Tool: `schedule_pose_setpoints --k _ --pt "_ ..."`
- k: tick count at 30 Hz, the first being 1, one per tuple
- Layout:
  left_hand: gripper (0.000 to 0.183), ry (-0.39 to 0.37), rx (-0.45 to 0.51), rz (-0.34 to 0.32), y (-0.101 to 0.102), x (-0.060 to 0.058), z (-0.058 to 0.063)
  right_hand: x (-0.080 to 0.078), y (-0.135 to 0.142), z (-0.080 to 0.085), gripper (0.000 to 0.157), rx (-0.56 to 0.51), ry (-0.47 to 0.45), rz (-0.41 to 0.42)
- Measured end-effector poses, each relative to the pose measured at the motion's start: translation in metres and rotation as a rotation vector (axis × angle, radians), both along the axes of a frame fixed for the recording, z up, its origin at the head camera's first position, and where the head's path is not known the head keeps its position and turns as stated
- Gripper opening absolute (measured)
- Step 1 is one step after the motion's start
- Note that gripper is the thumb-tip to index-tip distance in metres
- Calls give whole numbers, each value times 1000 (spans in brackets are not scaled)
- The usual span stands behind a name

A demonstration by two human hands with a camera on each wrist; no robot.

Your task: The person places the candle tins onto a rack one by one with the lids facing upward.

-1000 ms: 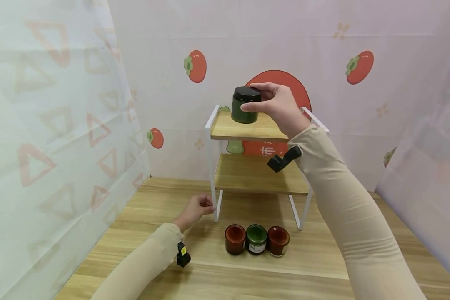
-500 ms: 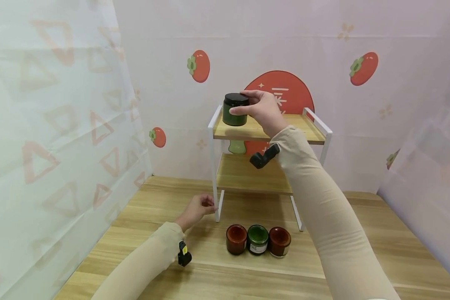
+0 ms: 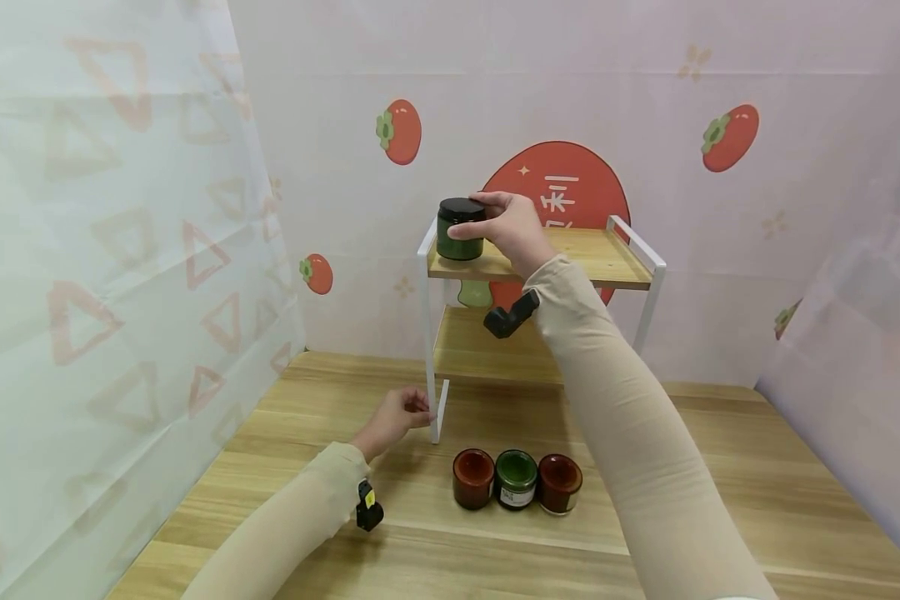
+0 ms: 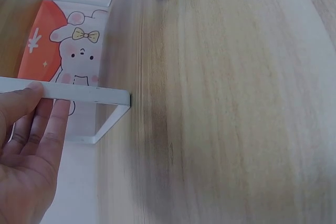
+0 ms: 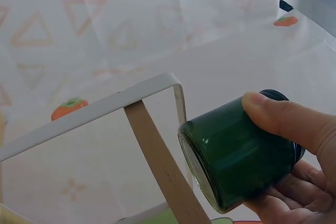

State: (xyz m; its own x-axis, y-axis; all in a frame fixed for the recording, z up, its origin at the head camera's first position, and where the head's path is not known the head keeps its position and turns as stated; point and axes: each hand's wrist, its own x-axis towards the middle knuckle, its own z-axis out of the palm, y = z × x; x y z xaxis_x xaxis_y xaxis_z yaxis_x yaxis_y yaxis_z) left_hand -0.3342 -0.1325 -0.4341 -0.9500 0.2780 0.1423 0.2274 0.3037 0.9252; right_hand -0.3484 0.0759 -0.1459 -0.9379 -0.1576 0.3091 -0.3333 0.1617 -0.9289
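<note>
My right hand (image 3: 516,232) grips a dark green glass jar with a black lid (image 3: 459,247), thumb on the near side. The jar overlaps the left end of the top wooden board (image 3: 592,254) of a two-tier shelf rack. In the right wrist view, the jar's base (image 5: 198,171) faces the board's edge (image 5: 160,161), close over it. My left hand (image 3: 392,421) pinches the rack's white front left leg (image 4: 86,93) near its foot, thumb on one side and fingers on the other.
Three glass jars stand in a row before the rack: a red one (image 3: 473,492), a green one with a label (image 3: 516,487) and another red one (image 3: 559,493). The lower board (image 3: 487,346) lies beneath the top one. Printed cloth walls (image 3: 330,167) enclose the wooden table (image 3: 390,558).
My right hand has carried the green jar left and down toward the left end of the top board. The left hand keeps its place on the leg.
</note>
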Motion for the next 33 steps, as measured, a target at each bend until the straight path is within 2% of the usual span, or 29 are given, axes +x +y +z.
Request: schedule_pose_setpoints --k 7,12,17,21,22,33 --pt "14 15 1 -14 0 -3 -3 -2 -1 -5 66 32 3 1" --pt "15 21 6 -36 -1 -5 -5 -3 -2 -8 63 7 -7 22" --pt "18 29 7 -56 -2 -1 0 -4 -3 -7 64 5 -15 32" --pt "17 21 -2 -41 -2 0 1 -4 -5 -6 65 34 -26 35" --pt "16 23 -2 -37 -2 -3 -2 -4 -5 -6 66 43 -28 37" --pt "14 12 0 -30 -3 -5 -5 -4 -4 -3 67 153 -22 29"
